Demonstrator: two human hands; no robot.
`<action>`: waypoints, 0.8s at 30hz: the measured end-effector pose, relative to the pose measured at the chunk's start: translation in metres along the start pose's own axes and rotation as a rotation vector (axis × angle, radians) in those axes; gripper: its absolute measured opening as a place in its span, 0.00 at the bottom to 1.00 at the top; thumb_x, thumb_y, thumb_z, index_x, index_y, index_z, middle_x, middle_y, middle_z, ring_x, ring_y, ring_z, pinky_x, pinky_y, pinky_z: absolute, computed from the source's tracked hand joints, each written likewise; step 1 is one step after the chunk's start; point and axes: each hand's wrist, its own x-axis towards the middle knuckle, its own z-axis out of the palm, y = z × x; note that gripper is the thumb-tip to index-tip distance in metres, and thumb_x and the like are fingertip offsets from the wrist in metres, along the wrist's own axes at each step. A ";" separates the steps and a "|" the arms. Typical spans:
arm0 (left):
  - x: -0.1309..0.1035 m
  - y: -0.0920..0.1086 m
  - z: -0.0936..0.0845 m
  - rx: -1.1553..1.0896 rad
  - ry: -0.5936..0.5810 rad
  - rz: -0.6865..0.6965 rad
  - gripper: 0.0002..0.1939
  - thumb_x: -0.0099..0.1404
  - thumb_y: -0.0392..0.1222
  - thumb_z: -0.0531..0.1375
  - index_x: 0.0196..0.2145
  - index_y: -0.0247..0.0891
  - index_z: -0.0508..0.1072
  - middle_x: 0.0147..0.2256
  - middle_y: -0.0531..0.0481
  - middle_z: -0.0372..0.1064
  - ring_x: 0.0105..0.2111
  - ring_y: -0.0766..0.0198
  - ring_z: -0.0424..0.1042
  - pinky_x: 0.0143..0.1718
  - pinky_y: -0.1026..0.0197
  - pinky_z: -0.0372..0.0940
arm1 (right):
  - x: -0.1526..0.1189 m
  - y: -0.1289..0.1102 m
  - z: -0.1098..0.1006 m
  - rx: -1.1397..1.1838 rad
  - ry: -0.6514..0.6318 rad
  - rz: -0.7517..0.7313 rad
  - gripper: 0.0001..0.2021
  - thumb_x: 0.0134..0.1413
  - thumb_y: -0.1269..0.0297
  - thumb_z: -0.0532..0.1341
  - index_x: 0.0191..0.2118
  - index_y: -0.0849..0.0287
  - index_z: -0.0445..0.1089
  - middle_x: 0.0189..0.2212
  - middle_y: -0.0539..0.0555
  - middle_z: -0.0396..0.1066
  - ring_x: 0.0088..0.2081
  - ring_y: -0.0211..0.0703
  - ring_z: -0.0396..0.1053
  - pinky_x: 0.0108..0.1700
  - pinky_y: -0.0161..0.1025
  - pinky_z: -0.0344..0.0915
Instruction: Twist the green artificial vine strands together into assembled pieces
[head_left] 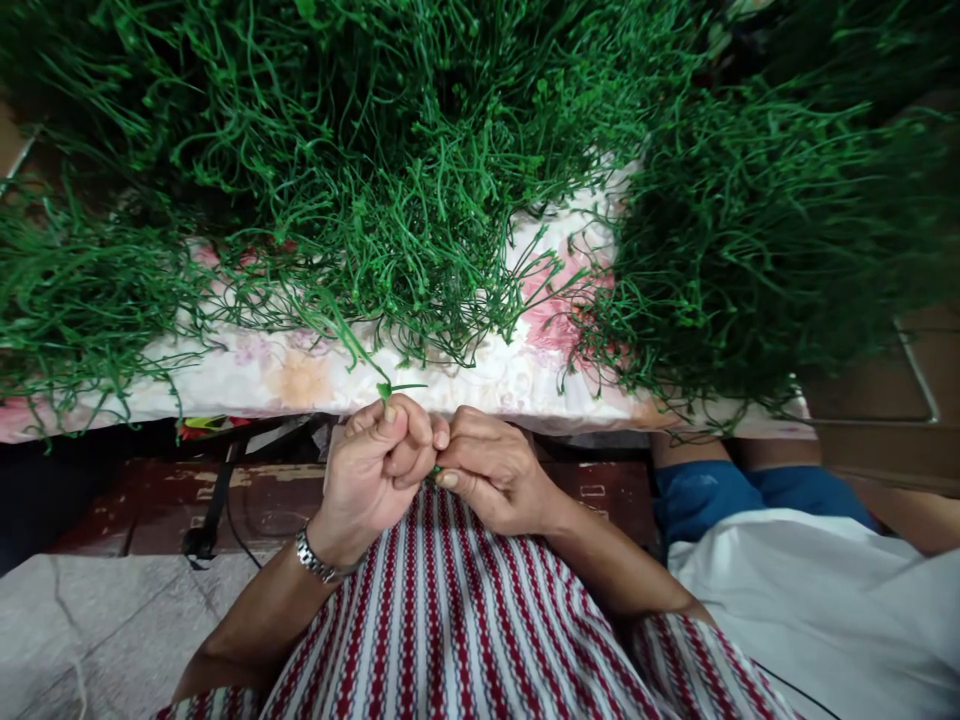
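Note:
My left hand [379, 460], a metal watch on its wrist, is closed around a thin green plastic stem [384, 390]. The stem's forked upper end sticks out above the thumb, with one narrow branch pointing right and longer ones leaning up and left. Pressed against it, my right hand [491, 470] has its thumb and fingers pinched on a small green bit at the lower end; most of that part is hidden by the fingers. Both hands are just off the near edge of the table, in front of the striped red and white shirt.
A large heap of green plastic stems [420, 200] covers much of the flowered tablecloth [300, 375]. Another pile of stems [742, 250] lies to the right. A cardboard box [885, 400] stands at the right edge. A person in a white shirt [810, 600] sits close on the right.

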 end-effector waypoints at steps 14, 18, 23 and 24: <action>0.010 0.032 0.004 -0.087 0.078 0.071 0.20 0.70 0.40 0.45 0.25 0.34 0.68 0.12 0.59 0.38 0.12 0.73 0.43 0.14 0.72 0.53 | 0.008 -0.004 -0.053 0.084 0.554 0.231 0.09 0.60 0.59 0.55 0.34 0.57 0.65 0.24 0.49 0.60 0.21 0.33 0.57 0.22 0.32 0.58; 0.012 0.032 0.005 -0.135 0.087 0.036 0.22 0.71 0.39 0.41 0.25 0.33 0.68 0.13 0.59 0.35 0.12 0.73 0.40 0.14 0.72 0.52 | 0.005 0.000 -0.036 0.014 0.088 0.291 0.22 0.54 0.49 0.59 0.47 0.62 0.66 0.38 0.58 0.67 0.35 0.40 0.66 0.37 0.38 0.66; 0.012 0.029 0.010 -0.157 0.082 0.083 0.26 0.71 0.39 0.37 0.24 0.33 0.68 0.13 0.59 0.32 0.13 0.72 0.38 0.13 0.72 0.51 | 0.007 0.001 -0.012 0.154 -0.085 0.407 0.24 0.47 0.52 0.65 0.46 0.63 0.67 0.38 0.55 0.69 0.38 0.39 0.66 0.43 0.38 0.64; 0.012 0.029 0.010 -0.155 0.079 0.096 0.26 0.71 0.40 0.37 0.24 0.34 0.68 0.13 0.59 0.32 0.12 0.72 0.37 0.13 0.72 0.51 | 0.007 0.001 -0.009 0.244 -0.104 0.483 0.20 0.49 0.53 0.64 0.43 0.63 0.68 0.35 0.53 0.69 0.35 0.36 0.66 0.41 0.36 0.63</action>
